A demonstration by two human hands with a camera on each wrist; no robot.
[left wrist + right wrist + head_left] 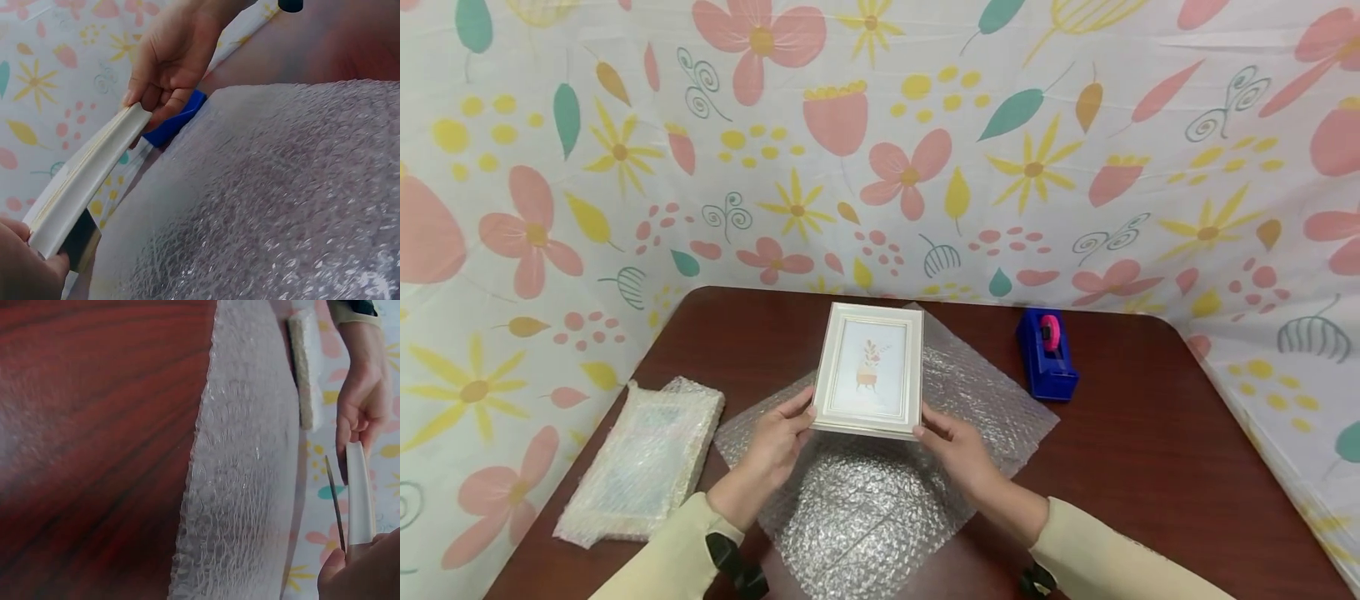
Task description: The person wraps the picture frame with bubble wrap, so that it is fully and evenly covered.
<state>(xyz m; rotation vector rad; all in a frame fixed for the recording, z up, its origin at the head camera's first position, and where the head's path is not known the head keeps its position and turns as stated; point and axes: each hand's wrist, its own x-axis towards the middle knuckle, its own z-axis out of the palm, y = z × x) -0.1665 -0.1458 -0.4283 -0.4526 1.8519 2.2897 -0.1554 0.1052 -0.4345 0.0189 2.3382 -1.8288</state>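
Both hands hold a white picture frame (827, 375) with a small plant print, its face tilted up. My left hand (775, 440) pinches the lower left corner, thumb on the front edge and fingers behind. At the lower right corner my right hand (958, 450) grips it the same way. Under the frame, a sheet of clear bubble wrap (880, 508) lies spread cornerwise on the table. In the left wrist view the white frame edge (94, 175) stands above the bubble wrap (262, 187). The right wrist view shows the dark back stand (335, 503) angled out behind it.
On the left of the dark red table (1150, 467) lies a flat package in bubble wrap (643, 458). A blue tape dispenser (1048, 358) with a pink roll core stands at the back right. Flowered cloth (910, 175) hangs behind the table and at its sides.
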